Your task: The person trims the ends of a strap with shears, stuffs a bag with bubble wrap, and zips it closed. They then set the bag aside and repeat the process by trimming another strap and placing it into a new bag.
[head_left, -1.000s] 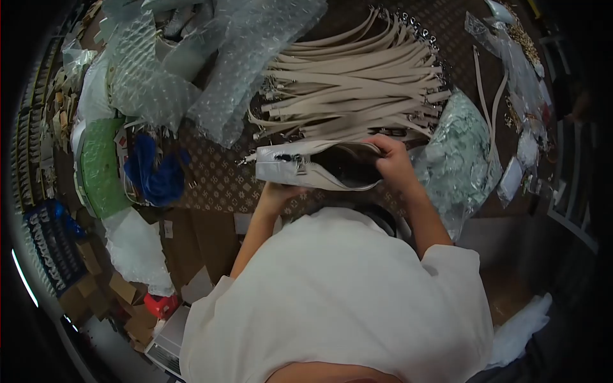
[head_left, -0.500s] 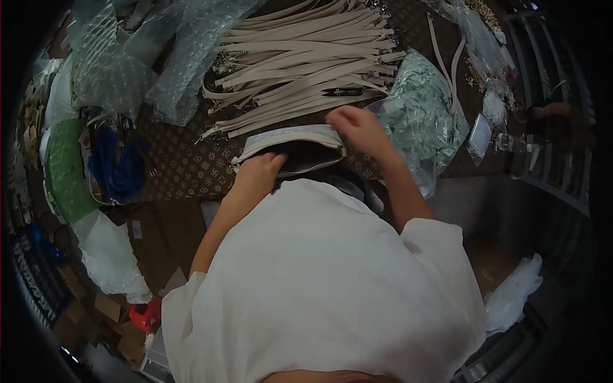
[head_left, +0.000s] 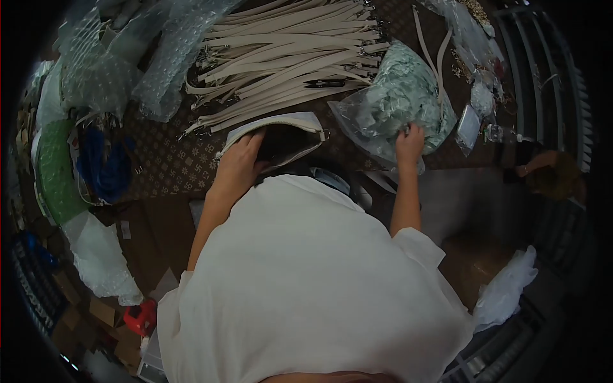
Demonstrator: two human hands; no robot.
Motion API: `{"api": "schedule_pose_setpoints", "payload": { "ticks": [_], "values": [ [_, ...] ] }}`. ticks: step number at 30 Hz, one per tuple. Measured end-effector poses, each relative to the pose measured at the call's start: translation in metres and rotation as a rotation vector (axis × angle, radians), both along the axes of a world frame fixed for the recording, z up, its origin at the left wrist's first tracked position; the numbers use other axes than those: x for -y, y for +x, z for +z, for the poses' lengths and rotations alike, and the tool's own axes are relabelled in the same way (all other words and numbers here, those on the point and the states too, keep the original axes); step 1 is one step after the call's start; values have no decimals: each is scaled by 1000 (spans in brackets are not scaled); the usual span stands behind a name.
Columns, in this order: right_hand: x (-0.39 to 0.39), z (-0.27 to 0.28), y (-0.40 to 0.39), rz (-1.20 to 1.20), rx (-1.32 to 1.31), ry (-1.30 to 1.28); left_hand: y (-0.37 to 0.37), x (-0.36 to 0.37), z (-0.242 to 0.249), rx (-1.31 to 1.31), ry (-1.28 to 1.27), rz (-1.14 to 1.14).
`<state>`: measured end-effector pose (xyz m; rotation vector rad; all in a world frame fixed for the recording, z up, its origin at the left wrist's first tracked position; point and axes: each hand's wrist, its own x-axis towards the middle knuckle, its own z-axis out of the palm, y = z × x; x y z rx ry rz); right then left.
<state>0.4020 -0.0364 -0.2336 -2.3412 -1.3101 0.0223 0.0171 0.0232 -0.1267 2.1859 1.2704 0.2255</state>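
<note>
Here we note the left hand (head_left: 239,159) gripping the open cream pouch (head_left: 281,134) at the table (head_left: 172,166) edge, below the heaped straps (head_left: 287,45). Right hand (head_left: 410,142) pinches the clear plastic bag (head_left: 396,105), seemingly its lower edge. Risk as we judge it: one-handed, the pouch could tip off; tugging could spill the bag.

The pouch (head_left: 281,131) looks like pale, matt leather with a metal zip. At twelve o'clock the straps (head_left: 287,45) are smooth beige leather with metal clips. At two o'clock the bag (head_left: 396,102) is glossy, crinkled clear plastic. The tabletop (head_left: 179,166) is patterned brown.
</note>
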Motion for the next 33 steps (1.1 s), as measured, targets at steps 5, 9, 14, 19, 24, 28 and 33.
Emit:
{"api": "schedule_pose_setpoints", "payload": {
  "ticks": [5, 9, 14, 19, 24, 28, 33],
  "values": [
    [-14, 31, -17, -7, -235, 55, 0, -2, 3, -28, 22, -53],
    [-13, 37, -11, 79, 225, 104, 0, 1, 1, -33, 14, -52],
    [-35, 11, 10, 160, -37, 70, -1, 4, -1, -2, 44, -48],
    [-65, 6, 11, 19, 436, -206, 0, 7, -4, 22, 115, -39],
    [-65, 56, 29, 42, 119, -215, -5, 11, -7, -53, 93, -19],
    [-57, 38, 43, 74, 19, -67, -5, 15, -11, 14, 145, 3],
    [-55, 62, 29, 51, -163, -109, -5, 14, -12, 3, 146, 4]
  ]
}}
